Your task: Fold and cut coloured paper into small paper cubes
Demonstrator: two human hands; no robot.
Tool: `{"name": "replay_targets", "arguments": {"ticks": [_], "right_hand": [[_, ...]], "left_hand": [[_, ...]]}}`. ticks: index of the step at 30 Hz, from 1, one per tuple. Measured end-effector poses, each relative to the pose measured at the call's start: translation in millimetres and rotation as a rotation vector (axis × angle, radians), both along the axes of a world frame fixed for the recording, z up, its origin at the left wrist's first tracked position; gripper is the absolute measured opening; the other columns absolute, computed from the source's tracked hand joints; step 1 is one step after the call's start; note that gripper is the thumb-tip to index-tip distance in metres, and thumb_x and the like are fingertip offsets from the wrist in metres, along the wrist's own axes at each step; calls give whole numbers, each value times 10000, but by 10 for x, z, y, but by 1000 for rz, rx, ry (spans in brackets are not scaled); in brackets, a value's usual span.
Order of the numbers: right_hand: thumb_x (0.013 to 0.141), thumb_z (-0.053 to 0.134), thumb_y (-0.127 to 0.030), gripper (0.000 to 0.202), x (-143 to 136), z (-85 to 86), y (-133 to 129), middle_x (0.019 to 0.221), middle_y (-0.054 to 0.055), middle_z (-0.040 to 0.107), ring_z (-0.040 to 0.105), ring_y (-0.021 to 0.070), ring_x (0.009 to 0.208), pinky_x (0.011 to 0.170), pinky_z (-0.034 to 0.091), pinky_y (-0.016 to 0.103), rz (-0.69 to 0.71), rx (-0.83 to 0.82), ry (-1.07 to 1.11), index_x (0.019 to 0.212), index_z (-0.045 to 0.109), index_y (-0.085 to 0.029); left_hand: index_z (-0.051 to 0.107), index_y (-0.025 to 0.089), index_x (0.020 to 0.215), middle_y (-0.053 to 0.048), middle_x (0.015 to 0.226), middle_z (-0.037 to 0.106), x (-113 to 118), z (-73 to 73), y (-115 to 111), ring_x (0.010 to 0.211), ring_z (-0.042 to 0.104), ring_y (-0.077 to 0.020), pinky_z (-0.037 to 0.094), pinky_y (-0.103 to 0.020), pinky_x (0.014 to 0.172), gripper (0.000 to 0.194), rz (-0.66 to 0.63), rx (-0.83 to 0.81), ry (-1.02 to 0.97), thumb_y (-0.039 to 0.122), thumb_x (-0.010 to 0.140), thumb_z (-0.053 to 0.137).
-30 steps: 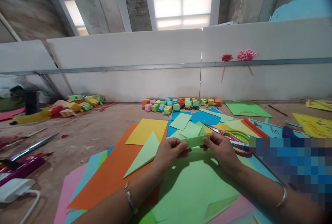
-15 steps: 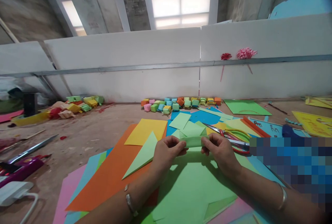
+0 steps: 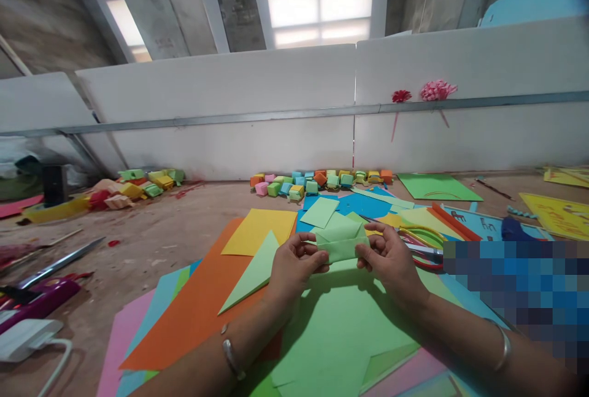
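Note:
Between my two hands is a piece of folded light green paper (image 3: 341, 243), with a creased band along its lower edge and slanting folds above. My left hand (image 3: 300, 262) pinches its left end between thumb and fingers. At the right end, my right hand (image 3: 386, 259) grips it the same way. Under both hands lies a large light green sheet (image 3: 340, 323). A folded green paper triangle (image 3: 255, 271) rests left of my left hand on an orange sheet (image 3: 193, 299). Scissors with red and yellow handles (image 3: 421, 246) lie just beyond my right hand, partly hidden by it.
Several small folded paper cubes (image 3: 311, 187) line the foot of the white panel (image 3: 221, 145). A yellow sheet (image 3: 260, 231) and a blue sheet (image 3: 368, 204) lie beyond my hands. A white charger (image 3: 27, 339) with a cable and a purple tool (image 3: 46, 300) sit at the left.
The folded paper has tilted so that more of its upper face shows above the band. My fingers have shifted on its ends, with the right fingers lifting a little.

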State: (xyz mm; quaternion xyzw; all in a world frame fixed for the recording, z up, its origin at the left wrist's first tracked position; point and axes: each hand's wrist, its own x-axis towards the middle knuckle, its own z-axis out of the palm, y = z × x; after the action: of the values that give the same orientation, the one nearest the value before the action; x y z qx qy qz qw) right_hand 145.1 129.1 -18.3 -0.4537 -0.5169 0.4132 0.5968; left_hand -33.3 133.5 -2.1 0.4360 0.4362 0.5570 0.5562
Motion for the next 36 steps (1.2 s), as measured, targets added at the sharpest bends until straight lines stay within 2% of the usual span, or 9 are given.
{"name": "replay_targets", "arguments": {"ticks": [5,9,12,15,19,26,32,36], "right_hand": [[701,747,-430,493,9,24,-4,605,-73,602,594,129,492,466,417,234,23,-11,28,1038,467,-203],[696,755,-421,481,16,39,-16,625,-53,629,606,136,505,474,428,239,30,-15,21,1026,486,-197],[691,765,-421,480,17,35,-19,632,-45,638,612,140,512,474,433,239,43,-19,14,1019,496,-196],[691,773,-431,482,18,14,-12,620,-49,630,605,136,507,466,427,230,50,-18,-3,1019,508,-198],[681,769,-468,473,31,-12,2,625,-41,624,589,132,500,446,411,225,72,-53,-29,1004,555,-197],[721,721,-427,280,75,17,-8,567,-40,551,445,74,416,374,348,200,168,-138,-44,760,619,-169],[678,735,-372,233,91,50,9,639,-34,570,486,83,490,406,412,192,211,-186,10,770,639,-180],[688,724,-351,227,113,74,11,687,-27,612,551,97,500,425,447,204,257,-223,0,807,624,-185]], "left_hand": [[626,151,870,38,625,617,-17,-6,17,574,616,-124,571,-272,609,472,-37,-5,7,254,494,893],[698,140,907,-76,865,716,-43,-7,41,706,676,-149,549,-210,596,450,-181,-91,22,368,566,884],[717,115,862,-115,833,731,-57,-8,56,658,692,-157,535,-196,542,362,-270,-169,47,389,661,844],[725,88,841,-118,724,726,-55,-18,70,607,698,-172,546,-211,521,272,-267,-202,64,301,702,822],[731,95,814,-98,759,738,-48,-37,84,634,708,-161,559,-194,546,200,-231,-199,69,230,695,818],[739,89,768,-84,732,729,-58,-12,50,611,709,-174,566,-205,537,231,-254,-178,80,245,634,845],[751,114,884,-70,772,734,-70,51,39,582,702,-163,579,-235,576,309,-274,-178,43,199,597,828],[745,104,866,-85,773,735,-76,65,44,600,697,-166,574,-238,574,323,-290,-174,43,208,577,844]]}}
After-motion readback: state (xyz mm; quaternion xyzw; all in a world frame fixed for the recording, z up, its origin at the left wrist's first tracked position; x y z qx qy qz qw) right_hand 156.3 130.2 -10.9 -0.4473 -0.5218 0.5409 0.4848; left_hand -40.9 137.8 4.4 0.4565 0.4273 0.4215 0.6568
